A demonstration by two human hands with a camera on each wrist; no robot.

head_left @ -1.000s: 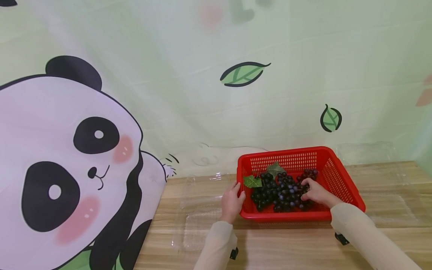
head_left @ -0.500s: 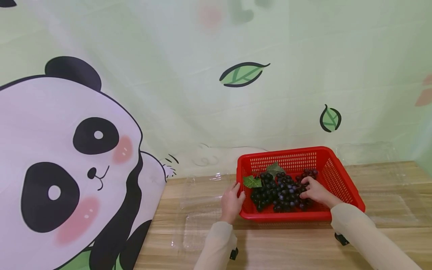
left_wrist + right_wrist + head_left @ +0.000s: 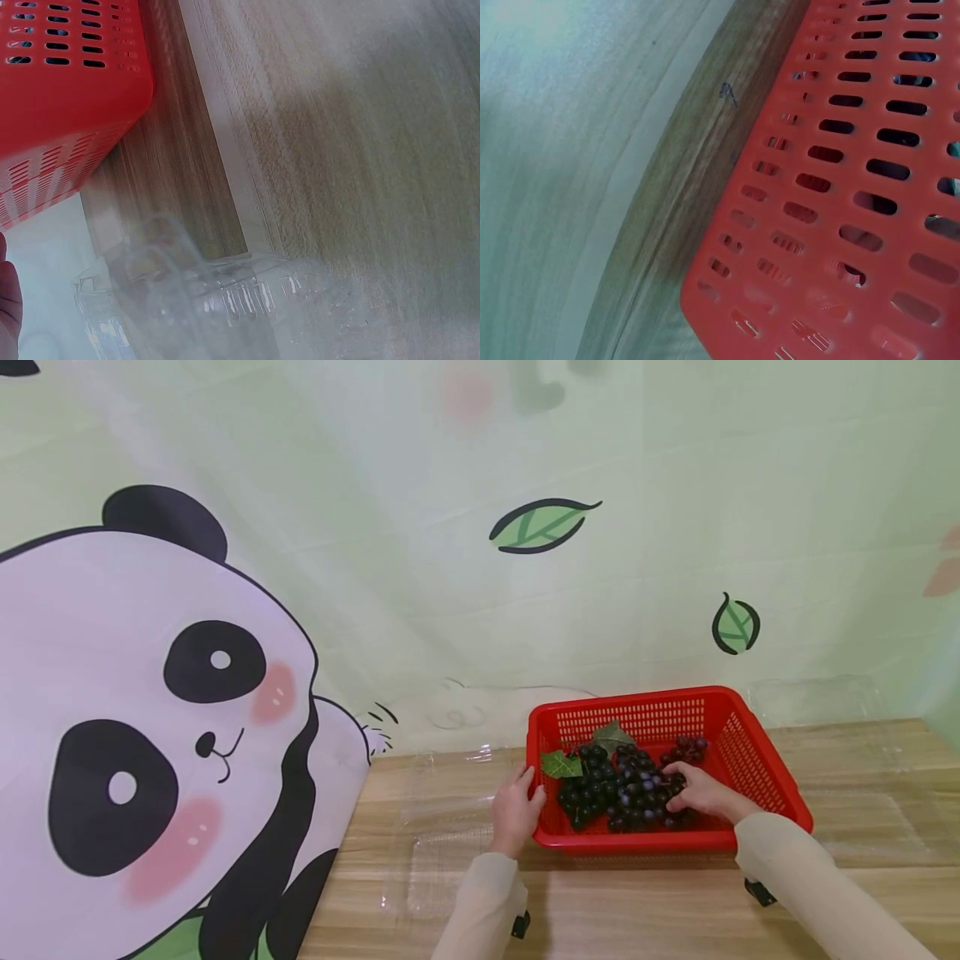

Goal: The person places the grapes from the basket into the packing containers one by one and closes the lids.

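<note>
Grapes (image 3: 622,789) lie in a dark bunch inside the red basket (image 3: 757,768), mid-floor, w/ two green leaves (image 3: 561,764) at the bunch's far-left end and a smaller reddish cluster (image 3: 688,746) just beyond, toward the far-right corner. Right hand (image 3: 693,789) is down inside the basket at the right end of the bunch, fingers curled in among the berries & touching them; it seems to grip that end, but how tight the hold is can't be told, since fingertips are buried in the fruit. Left hand (image 3: 516,806) is outside the basket at its near-left corner, thumb up by the rim and fingers bent against the outer wall, gripping or bracing that corner; exact contact of the fingers is hidden behind the hand. Basket sits on a wood table (image 3: 637,910), toward the far side, near the wall sheet w/ a panda print (image 3: 150,727). Clear plastic tray (image 3: 442,860) lies flat on the table just left of the basket, near the left forearm; in the left wrist view it shows as a blurred clear shell (image 3: 217,300) close to the basket's wall (image 3: 67,90). Right wrist view shows only the slotted red wall (image 3: 840,202) and table edge, no fingers.
</note>
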